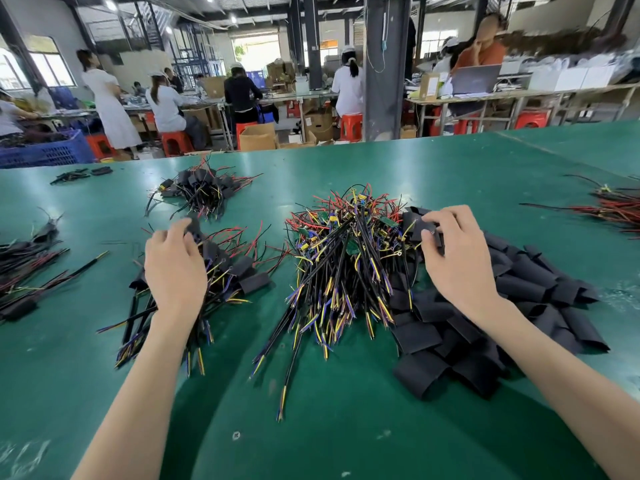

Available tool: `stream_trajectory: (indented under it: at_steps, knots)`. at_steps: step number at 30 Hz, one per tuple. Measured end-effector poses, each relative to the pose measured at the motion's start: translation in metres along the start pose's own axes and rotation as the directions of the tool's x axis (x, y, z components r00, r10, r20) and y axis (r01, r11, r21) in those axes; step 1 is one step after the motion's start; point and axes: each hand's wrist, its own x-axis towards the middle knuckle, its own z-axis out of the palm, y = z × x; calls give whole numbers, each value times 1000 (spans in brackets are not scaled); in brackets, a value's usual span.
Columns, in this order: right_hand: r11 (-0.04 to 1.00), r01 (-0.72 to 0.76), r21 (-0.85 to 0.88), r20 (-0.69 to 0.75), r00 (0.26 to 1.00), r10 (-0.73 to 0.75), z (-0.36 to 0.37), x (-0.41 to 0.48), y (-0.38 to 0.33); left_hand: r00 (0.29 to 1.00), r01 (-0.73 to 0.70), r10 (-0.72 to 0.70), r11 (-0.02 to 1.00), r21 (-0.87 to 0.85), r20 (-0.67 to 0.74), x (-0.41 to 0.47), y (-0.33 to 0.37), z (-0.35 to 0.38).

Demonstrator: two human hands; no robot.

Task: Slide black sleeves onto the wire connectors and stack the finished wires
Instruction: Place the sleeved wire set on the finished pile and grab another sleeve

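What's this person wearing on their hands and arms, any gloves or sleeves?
No gloves: the left hand and right hand are bare, with no rings, watch or wristband showing. The left forearm and right forearm are uncovered too; no sleeve shows.

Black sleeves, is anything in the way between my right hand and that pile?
Nothing visible. The right hand is already on the black sleeves, fingers pinching one at the pile's far edge, beside the loose wires.

Right hand (453, 252) pinches black sleeve (415, 221) atop sleeve pile (526, 306).
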Motion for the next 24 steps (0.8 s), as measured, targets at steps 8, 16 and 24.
stream_trajectory:
  at_steps: [8,16,24]
  knots:
    - [963,-165,-214,259,941,219,0,3,17,981,189,-192,955,230,-8,-2,-6,0]
    - [895,97,-435,605,768,211,18,-9,34,935,-100,186,955,-278,303,7,104,22]
    - [893,155,-422,627,761,164,17,-11,34,790,-62,176,976,-210,587,13,163,78]
